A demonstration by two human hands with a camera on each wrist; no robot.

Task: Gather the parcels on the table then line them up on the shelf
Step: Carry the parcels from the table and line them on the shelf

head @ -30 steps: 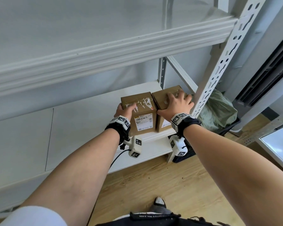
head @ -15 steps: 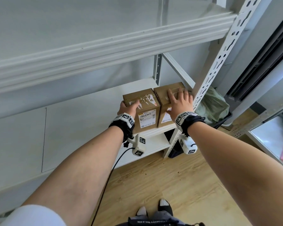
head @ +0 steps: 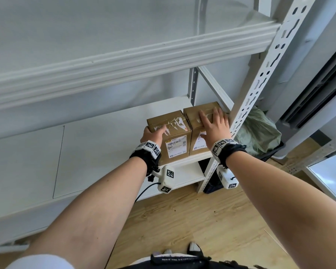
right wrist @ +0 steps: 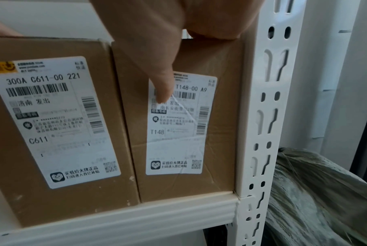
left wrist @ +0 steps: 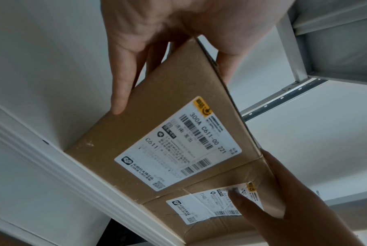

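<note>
Two brown cardboard parcels with white labels stand side by side at the right end of the white shelf (head: 105,152). My left hand (head: 153,133) grips the top left corner of the left parcel (head: 176,150), thumb on top and fingers down its left side; the left wrist view shows this hand (left wrist: 178,25) astride that parcel (left wrist: 157,133). My right hand (head: 213,125) lies flat on top of the right parcel (head: 196,117), and its thumb (right wrist: 163,86) hangs down over the front label. The right parcel (right wrist: 220,133) touches the left parcel (right wrist: 52,116).
A perforated white upright post (head: 260,78) stands just right of the right parcel. An upper shelf board (head: 124,61) hangs overhead. A grey-green bag (head: 260,136) sits on the wooden floor (head: 202,220) beyond the post. Left of the parcels the shelf is bare.
Both hands keep their places on the parcels. The pair looks nudged a little back and right, closer to the upright post.
</note>
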